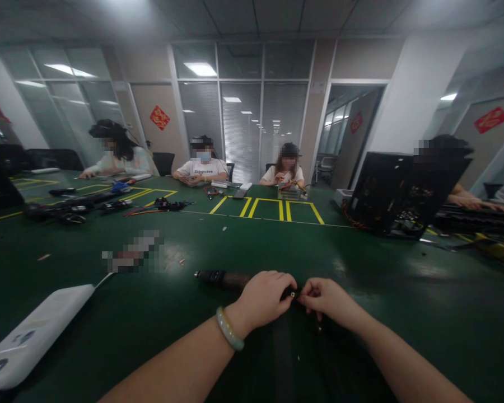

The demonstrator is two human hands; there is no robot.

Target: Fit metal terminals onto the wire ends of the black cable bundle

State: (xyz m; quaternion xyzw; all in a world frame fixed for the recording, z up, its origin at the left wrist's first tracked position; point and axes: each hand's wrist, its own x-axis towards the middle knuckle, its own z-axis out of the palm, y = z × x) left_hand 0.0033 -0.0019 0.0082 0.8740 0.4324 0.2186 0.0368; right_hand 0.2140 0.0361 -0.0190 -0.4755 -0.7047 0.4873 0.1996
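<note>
My left hand (266,296), with a pale green bangle (229,329) on its wrist, is wrapped round the right end of a dark rod-shaped tool (224,279). The tool lies sideways, with a black ringed section and a small metal tip at its left end. A tiny yellowish end piece (293,294) shows between my two hands. My right hand (325,299) pinches a small dark part beside it, too hidden by the fingers to name. A thin black cable-like piece (319,329) hangs below the right fingers.
On the green table (185,330) lie a white power bank (37,336) and a blurred-out slab (134,252) joined by a cord. Dark cables (163,205) are at back left. A black computer case (386,193) stands at right. Several people sit across the table.
</note>
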